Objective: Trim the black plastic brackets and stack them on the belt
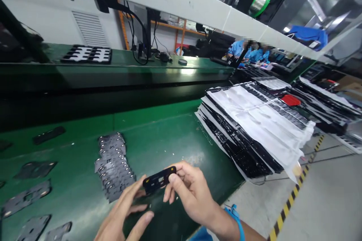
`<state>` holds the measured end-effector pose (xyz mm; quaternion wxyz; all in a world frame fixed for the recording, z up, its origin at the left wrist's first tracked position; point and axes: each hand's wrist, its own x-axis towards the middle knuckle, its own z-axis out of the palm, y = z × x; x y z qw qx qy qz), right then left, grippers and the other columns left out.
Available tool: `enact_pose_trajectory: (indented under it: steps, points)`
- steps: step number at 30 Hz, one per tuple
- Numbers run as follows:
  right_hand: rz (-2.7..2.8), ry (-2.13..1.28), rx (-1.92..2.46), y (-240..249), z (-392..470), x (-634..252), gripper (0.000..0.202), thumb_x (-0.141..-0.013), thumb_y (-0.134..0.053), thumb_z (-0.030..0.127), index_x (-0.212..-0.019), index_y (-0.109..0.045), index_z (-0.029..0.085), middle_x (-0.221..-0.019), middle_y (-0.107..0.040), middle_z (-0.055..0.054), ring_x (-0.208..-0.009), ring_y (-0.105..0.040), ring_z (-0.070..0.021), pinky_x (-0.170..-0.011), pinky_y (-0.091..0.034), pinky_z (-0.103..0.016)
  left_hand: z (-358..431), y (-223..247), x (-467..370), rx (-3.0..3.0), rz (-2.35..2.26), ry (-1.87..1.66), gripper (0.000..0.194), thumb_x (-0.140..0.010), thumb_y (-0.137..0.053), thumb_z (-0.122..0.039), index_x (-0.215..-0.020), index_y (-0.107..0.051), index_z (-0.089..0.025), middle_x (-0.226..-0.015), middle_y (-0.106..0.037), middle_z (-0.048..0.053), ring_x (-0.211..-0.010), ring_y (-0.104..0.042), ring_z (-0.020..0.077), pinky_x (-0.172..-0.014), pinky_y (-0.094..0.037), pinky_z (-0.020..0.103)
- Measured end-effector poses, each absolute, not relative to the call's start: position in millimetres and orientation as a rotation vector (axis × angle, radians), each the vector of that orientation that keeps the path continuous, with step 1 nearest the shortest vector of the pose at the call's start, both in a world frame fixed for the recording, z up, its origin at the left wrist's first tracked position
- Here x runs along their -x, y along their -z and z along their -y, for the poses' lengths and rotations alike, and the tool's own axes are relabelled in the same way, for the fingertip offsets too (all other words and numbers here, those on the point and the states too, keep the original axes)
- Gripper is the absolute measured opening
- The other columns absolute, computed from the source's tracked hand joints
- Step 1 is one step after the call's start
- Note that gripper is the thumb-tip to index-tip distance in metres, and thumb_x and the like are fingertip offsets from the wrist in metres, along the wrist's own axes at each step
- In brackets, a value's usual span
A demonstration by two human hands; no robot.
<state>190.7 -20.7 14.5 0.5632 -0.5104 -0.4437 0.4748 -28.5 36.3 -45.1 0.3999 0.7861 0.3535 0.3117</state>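
Observation:
A small black plate (158, 180) with rounded ends and yellow spots is held above the green bench. My right hand (190, 192) pinches its right end between thumb and fingers. At the plate's left end, my left hand (127, 211) has its fingers spread, with the index fingertip at the plate's edge and the thumb apart from it. Just beyond my left hand, overlapping dark grey parts (114, 165) lie in a long pile on the bench.
Loose dark plates (26, 197) lie at the left. At the right, a tall stack of black trays with white sheets (249, 120) overhangs the green bench (169, 131). A raised shelf (169, 71) runs behind. People in blue work farther back.

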Motion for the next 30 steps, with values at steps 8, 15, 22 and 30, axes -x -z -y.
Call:
enact_pose_trajectory:
  steps: [8,15,22,30]
  points:
    - [1.254,-0.902,1.36,-14,19,-173,0.023,-0.105,-0.062,0.026,-0.123,-0.076,0.025,-0.086,-0.074,-0.001,-0.073,-0.07,-0.0124,-0.073,-0.058,-0.024,-14,-9,5,-1.383,-1.014,-0.778,0.044,-0.11,-0.05,-0.053,-0.082,-0.055,-0.02,-0.06,-0.053,-0.005,-0.052,-0.05,0.0102,-0.054,-0.044,0.02]
    - [1.144,-0.981,1.257,-9,14,-167,0.017,-0.102,-0.066,0.024,-0.112,-0.08,0.026,-0.074,-0.072,0.002,-0.06,-0.067,-0.0105,-0.059,-0.057,-0.018,-10,-9,6,-1.319,-0.904,-0.722,0.04,-0.116,-0.034,-0.048,-0.098,-0.054,-0.019,-0.066,-0.048,-0.006,-0.057,-0.043,0.0104,-0.059,-0.039,0.023]
    - [1.124,-0.928,1.275,-8,13,-163,0.016,-0.101,-0.066,0.024,-0.103,-0.082,0.027,-0.075,-0.07,0.002,-0.055,-0.063,-0.0085,-0.055,-0.054,-0.016,-4,-7,9,-1.329,-0.908,-0.69,0.039,-0.116,-0.033,-0.048,-0.098,-0.053,-0.019,-0.076,-0.05,-0.003,-0.064,-0.044,0.0113,-0.06,-0.038,0.025]
    - [1.141,-0.921,1.287,-3,16,-161,0.015,-0.101,-0.067,0.027,-0.099,-0.081,0.023,-0.067,-0.063,0.003,-0.051,-0.06,-0.0092,-0.052,-0.053,-0.018,2,0,16,-1.353,-0.936,-0.627,0.036,-0.116,-0.032,-0.046,-0.093,-0.047,-0.022,-0.08,-0.055,-0.001,-0.066,-0.043,0.0132,-0.059,-0.037,0.026]
